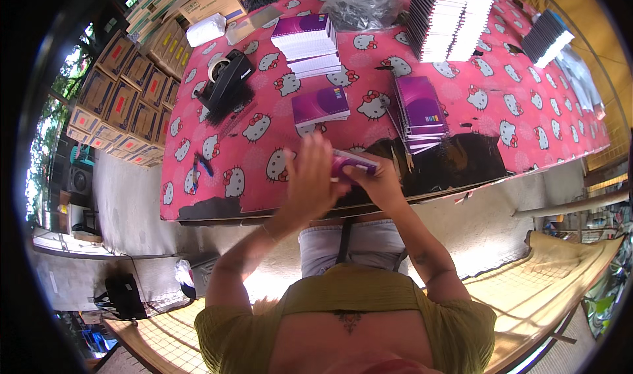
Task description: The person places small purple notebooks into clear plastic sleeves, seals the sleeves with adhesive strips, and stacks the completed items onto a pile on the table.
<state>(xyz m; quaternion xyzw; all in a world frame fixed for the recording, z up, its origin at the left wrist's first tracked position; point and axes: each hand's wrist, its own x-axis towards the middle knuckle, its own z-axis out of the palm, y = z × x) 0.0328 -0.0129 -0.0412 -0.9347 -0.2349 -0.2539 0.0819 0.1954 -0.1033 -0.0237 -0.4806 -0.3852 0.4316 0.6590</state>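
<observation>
At the table's near edge, my right hand grips a small purple notebook, thumb on top. My left hand is at the notebook's left end, its fingers stretched out and slightly blurred by motion. It partly hides the notebook, so I cannot tell whether it touches it. Just beyond lies a low pile of purple-covered pads. Behind that rises a taller stack of white pages with a purple cover on top. Right of my hands is a stack of spiral-bound purple notebooks.
A black tape dispenser and blue-handled pliers are on the pink patterned table. Tall stacks of bound notebooks, a smaller stack and clear plastic stand farther back. Cardboard boxes are piled at left.
</observation>
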